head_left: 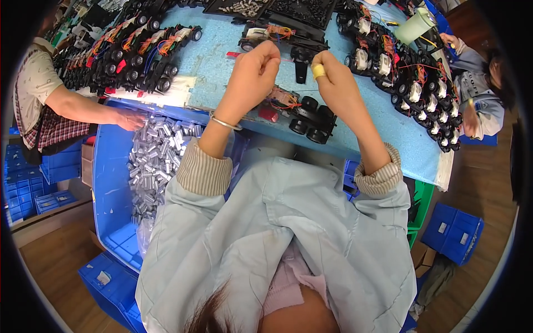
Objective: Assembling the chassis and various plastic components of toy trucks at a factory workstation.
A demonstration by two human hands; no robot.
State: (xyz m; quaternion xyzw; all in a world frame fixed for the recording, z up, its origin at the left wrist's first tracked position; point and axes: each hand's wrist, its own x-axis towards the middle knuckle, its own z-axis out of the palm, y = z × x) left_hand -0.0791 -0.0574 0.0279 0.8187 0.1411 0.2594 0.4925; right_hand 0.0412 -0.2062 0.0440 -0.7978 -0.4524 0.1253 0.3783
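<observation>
My left hand [251, 75] is closed over the blue work table [216, 77], its fingers curled together. My right hand [338, 83], with yellow tape round one finger, is also closed. Whatever either hand pinches is hidden or too small to make out. Below and between them lies a toy vehicle chassis [319, 119] with black wheels, orange wiring and a red piece at its left end. Just beyond my hands is a second chassis [277, 32] with a white part and wires. A black flat part [301, 71] points toward me between my hands.
At left, a blue bin [114, 183] holds silver cylindrical parts [158, 161]; a co-worker's hand [130, 119] reaches to its edge. Rows of wired chassis [139, 55] stand left, more chassis [408, 83] right. Black trays [302, 12] of small parts lie far back. Another person [477, 94] sits right.
</observation>
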